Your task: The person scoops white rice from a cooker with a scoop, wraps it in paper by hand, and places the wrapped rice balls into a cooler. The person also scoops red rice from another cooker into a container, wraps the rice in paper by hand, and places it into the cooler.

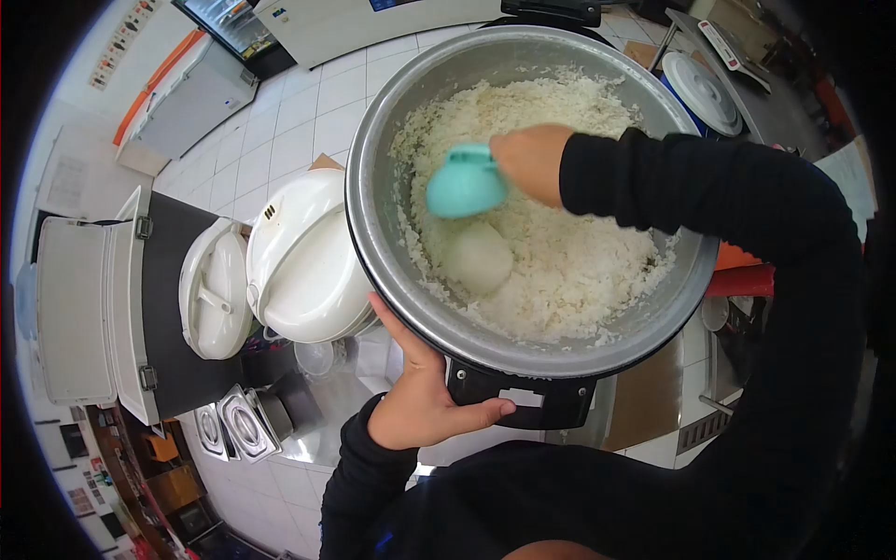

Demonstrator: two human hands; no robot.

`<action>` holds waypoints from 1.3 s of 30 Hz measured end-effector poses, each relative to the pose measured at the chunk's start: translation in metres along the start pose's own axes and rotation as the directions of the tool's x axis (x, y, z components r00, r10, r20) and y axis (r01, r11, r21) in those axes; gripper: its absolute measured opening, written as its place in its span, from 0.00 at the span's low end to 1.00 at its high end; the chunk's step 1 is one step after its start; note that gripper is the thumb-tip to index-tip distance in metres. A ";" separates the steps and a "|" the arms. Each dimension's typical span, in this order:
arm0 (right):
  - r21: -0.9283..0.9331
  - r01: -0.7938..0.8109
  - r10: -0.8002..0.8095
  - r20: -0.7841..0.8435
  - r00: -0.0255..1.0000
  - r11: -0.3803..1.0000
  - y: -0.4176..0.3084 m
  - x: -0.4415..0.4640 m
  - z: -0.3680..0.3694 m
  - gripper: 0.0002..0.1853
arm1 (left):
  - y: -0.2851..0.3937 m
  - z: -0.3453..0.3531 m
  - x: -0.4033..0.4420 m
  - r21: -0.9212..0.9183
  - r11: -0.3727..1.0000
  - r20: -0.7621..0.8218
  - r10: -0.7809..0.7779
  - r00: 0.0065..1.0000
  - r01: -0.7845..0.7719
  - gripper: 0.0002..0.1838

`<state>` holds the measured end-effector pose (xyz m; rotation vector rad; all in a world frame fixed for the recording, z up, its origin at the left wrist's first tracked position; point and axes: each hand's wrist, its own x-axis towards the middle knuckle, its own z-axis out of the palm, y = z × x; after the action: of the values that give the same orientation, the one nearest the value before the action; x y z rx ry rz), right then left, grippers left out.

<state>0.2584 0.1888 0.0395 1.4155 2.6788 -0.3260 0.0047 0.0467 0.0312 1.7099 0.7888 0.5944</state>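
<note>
A large metal pot (378, 103) of a rice cooker holds a heap of cooked white rice (569, 261). My right hand (534, 161) is closed on the handle of a teal cup-shaped scoop (467, 187), tilted over the left part of the rice and slightly blurred. Just below the scoop, a smooth rounded pale patch (480, 259) shows in the rice. My left hand (425, 397) holds the near left side of the cooker, its index finger along the outer wall and its thumb across the black front part (523, 397). Its other fingers are mostly hidden.
Left of the pot stand a white oval-lidded container (308, 257) and another white lid (217, 289). An open cool box (84, 317) is farther left, with metal pans (247, 425) below it. A white round lid (700, 91) lies at the upper right, near a red handle-like part (742, 280).
</note>
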 end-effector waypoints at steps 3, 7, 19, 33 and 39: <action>-0.047 -0.044 0.049 0.111 0.993 0.998 0.011 0.006 -0.006 0.05 | 0.000 0.000 0.000 -0.033 0.999 0.008 0.008 1.000 -0.007 0.78; -0.021 -0.015 0.021 0.299 0.954 1.000 -0.014 0.006 0.008 0.06 | 0.001 0.002 0.001 -0.076 0.997 0.006 0.013 1.000 -0.013 0.78; 0.173 -0.448 0.205 0.710 0.674 0.877 -0.065 -0.036 -0.009 0.20 | -0.004 0.002 0.000 -0.015 1.000 -0.022 0.011 1.000 -0.012 0.78; 0.304 -0.160 0.006 0.452 0.892 0.939 -0.049 -0.098 -0.046 0.21 | -0.004 0.002 0.000 0.016 0.999 -0.030 0.030 0.999 -0.030 0.77; 0.486 -0.482 0.065 0.652 0.755 0.729 -0.042 -0.119 -0.086 0.17 | -0.009 0.004 -0.001 -0.051 0.997 -0.063 0.055 0.996 -0.058 0.77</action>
<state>0.2923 0.0895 0.1507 1.4866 1.8275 -1.4827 0.0048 0.0451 0.0220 1.6766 0.7640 0.7038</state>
